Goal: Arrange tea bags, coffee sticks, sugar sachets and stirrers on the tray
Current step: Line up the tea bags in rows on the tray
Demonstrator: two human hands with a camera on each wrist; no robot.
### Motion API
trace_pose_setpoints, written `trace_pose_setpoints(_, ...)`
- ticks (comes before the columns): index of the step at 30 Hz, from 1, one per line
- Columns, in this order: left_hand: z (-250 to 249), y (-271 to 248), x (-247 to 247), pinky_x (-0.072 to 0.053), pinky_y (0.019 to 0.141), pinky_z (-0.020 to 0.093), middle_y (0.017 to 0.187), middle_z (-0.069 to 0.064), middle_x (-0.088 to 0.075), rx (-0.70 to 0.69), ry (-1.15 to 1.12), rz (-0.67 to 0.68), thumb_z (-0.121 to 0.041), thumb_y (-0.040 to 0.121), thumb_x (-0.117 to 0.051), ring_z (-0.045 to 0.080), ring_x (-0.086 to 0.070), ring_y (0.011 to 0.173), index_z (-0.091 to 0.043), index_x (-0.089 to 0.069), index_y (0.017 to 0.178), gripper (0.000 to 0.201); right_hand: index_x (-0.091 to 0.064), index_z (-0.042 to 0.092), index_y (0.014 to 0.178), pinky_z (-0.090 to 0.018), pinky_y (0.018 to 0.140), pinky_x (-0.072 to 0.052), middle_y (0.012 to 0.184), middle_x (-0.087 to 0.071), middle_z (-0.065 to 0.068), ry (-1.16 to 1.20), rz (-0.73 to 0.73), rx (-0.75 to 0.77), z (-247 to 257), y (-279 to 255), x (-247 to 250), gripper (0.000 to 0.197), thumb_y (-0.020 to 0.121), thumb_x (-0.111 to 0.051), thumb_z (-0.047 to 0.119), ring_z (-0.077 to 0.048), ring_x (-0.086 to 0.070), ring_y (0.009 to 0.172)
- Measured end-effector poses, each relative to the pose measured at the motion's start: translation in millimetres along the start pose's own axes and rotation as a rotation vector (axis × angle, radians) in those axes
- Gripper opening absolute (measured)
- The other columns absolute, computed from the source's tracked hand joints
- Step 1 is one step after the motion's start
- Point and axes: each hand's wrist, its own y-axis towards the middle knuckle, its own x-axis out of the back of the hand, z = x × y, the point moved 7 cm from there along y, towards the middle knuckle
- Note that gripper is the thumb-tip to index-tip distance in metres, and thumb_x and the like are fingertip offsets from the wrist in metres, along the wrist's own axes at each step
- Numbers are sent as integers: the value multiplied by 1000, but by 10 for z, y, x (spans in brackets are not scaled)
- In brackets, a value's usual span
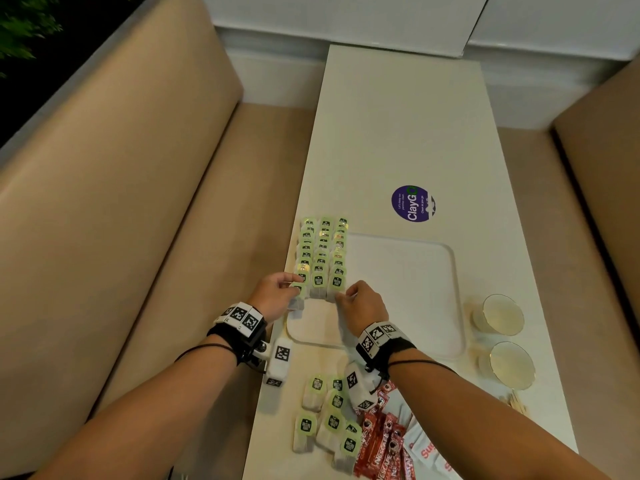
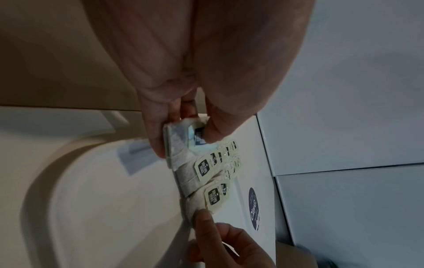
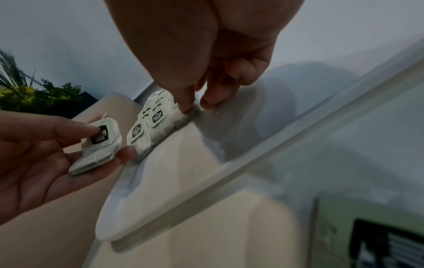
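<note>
A long white table (image 1: 408, 140) runs between two tan padded benches (image 1: 114, 209), and a white tray (image 1: 415, 271) lies flat on its near half. Along the tray's left side three rows of tea bags (image 1: 322, 251) with pale green tags lie overlapping, front to back. The left hand (image 1: 277, 296) holds one more tea bag (image 1: 297, 299) at the near end of the left row, thumb on the tag and fingers curled underneath, the bag lifted just off the tray. The right hand (image 1: 362, 306) has its fingertip and thumb closed together on the lower corner of the front bag in the right row (image 3: 169, 123), which lies on the tray. On the table nearer the person sit loose tea bags (image 1: 325, 420), red coffee sticks (image 1: 381, 445) and white sugar sachets (image 1: 420, 448). Right of the tray stand two paper cups (image 1: 504, 315), with wooden stirrers (image 1: 516, 401) just beyond them. A round purple sticker (image 1: 412, 203) marks the tabletop past the tray.
</note>
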Motion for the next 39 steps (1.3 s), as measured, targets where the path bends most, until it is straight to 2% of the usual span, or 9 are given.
trace_pose_setpoints(4,-29,-19,16,-58,80,51,89,9,-56,-20,3,22,-6,91,-65,22,-55,79,-25,-75,99,23,-54,23,96,-34,68,-51,84,-64,5,79,24,80,97,-37,-24,22,91,-61,43,-18,-62,77)
trace_pose_setpoints(7,-47,-37,-3,-59,72,39,92,11,-53,-36,-8,52,-5,93,-64,21,-56,81,-25,-73,100,23,-64,25,96,-31,73,-53,82,-67,7,123,107,246,265,-121,-127,15,95,-63,40,-14,-63,76)
trace_pose_setpoints(11,-63,-52,-59,-57,87,52,88,10,-54,-31,-50,86,-3,95,-62,22,-59,83,-22,-71,103,22,-74,22,103,-27,76,-51,87,-72,6,143,193,345,427,-192,-259,22,95,-65,40,-11,-64,79)
trace_pose_setpoints(13,-53,-59,-62,-60,85,45,82,7,-51,-17,-73,94,-1,96,-61,18,-59,80,-20,-69,104,22,-73,19,91,-32,74,-52,83,-72,2,99,224,369,476,-211,-322,24,95,-64,41,-16,-64,77)
trace_pose_setpoints(15,-46,-62,-57,-61,72,34,77,3,-48,-19,-71,100,-2,96,-60,15,-56,73,-17,-69,109,22,-69,15,82,-36,73,-52,79,-70,-4,71,244,385,508,-230,-368,28,96,-62,38,-22,-63,76)
trace_pose_setpoints(18,-31,-75,-19,-56,62,26,80,2,-56,-19,-72,85,-2,97,-60,13,-58,73,-14,-68,114,23,-67,12,78,-36,70,-49,76,-68,-7,63,233,377,538,-226,-388,30,98,-61,34,-25,-62,74)
trace_pose_setpoints(26,201,-105,212,-58,80,40,91,12,-66,19,-135,-57,-4,95,-62,20,-66,80,-13,-67,101,12,-66,21,76,-31,66,-49,75,-66,-1,-23,233,251,479,-119,-523,27,97,-58,35,-23,-62,74)
trace_pose_setpoints(32,327,-353,228,-57,74,32,86,10,-70,11,-118,-31,-5,95,-62,18,-67,80,-7,-69,101,9,-60,23,63,-27,57,-40,60,-57,6,-35,190,195,537,-92,-532,32,93,-59,35,-20,-59,66)
trace_pose_setpoints(39,707,-552,170,-54,66,27,82,6,-72,80,-69,40,-8,94,-66,19,-68,79,-12,-71,96,6,-61,24,67,-30,67,-55,72,-69,1,-34,161,105,552,-76,-509,29,92,-61,40,-22,-67,72)
